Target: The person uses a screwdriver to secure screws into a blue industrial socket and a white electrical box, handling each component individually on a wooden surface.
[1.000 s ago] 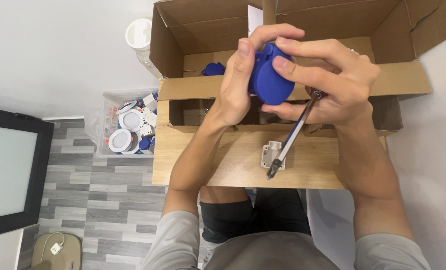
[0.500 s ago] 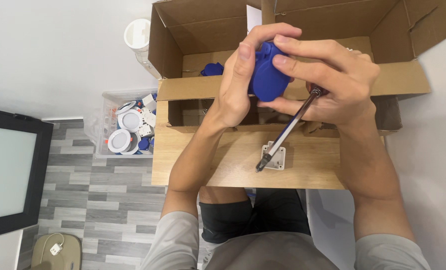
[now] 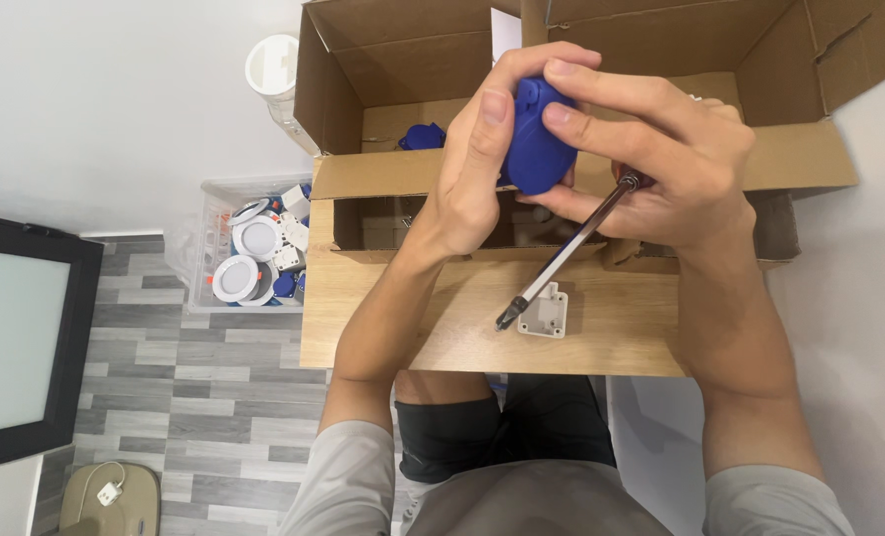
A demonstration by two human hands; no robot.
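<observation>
Head-camera footage was taken from above, and a blue plastic part [image 3: 534,144] was seen held up over the cardboard boxes [image 3: 601,60], gripped between both hands. The left hand [image 3: 472,169] was wrapped around its left side, thumb and fingers closed on it. The right hand [image 3: 661,159] was closed on its right side, and a screwdriver [image 3: 567,253] was pinned in the same grip. The long axis of the screwdriver was laid diagonally, the tip pointed down-left toward the person, just above a small white bracket [image 3: 547,313] resting on the wooden table [image 3: 413,328]. Another blue piece [image 3: 423,136] was seen inside the open brown box. A clear plastic bin [image 3: 249,248] of round white and blue parts was set on the grey floor to the left, beside a dark framed panel [image 3: 21,337].
</observation>
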